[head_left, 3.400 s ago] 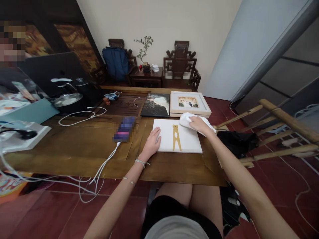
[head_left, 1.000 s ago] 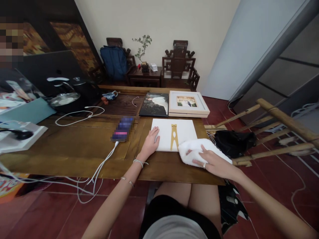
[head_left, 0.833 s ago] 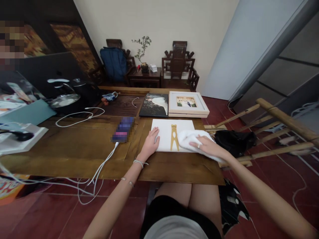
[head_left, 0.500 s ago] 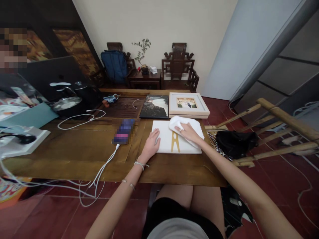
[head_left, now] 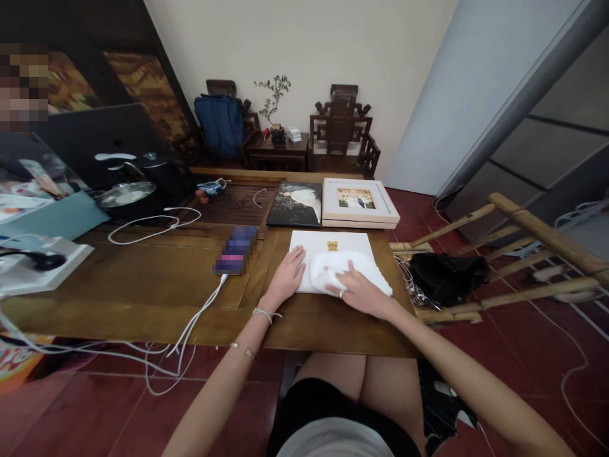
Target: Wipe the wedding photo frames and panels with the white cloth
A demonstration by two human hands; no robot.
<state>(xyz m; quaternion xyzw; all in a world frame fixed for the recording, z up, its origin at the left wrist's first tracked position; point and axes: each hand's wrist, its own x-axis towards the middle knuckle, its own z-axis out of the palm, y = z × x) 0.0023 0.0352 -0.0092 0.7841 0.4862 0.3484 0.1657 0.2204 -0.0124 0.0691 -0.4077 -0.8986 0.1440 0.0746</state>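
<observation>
A white board [head_left: 301, 240], which looks like the back of a picture frame, lies flat on the wooden table. My left hand [head_left: 287, 273] rests on its left edge with the fingers stretched out. On the board's near part my right hand [head_left: 359, 291] grips and presses a bunched white cloth [head_left: 323, 270]. A gold metal fitting [head_left: 332, 245] shows just beyond the cloth, which covers its lower legs. Behind the board lie a dark photo panel [head_left: 290, 202] and a white-framed photo [head_left: 390, 206], side by side.
A phone [head_left: 236, 249] with a white cable lies left of the board. Further left are a power strip [head_left: 71, 270], a teal box [head_left: 61, 219] and a black kettle [head_left: 166, 181]. A bamboo rack [head_left: 537, 235] with a black bag [head_left: 445, 276] stands at right.
My right hand has slid the white cloth toward me over the board. The gold fitting's top is now uncovered and its legs are hidden. My left hand has stayed in place.
</observation>
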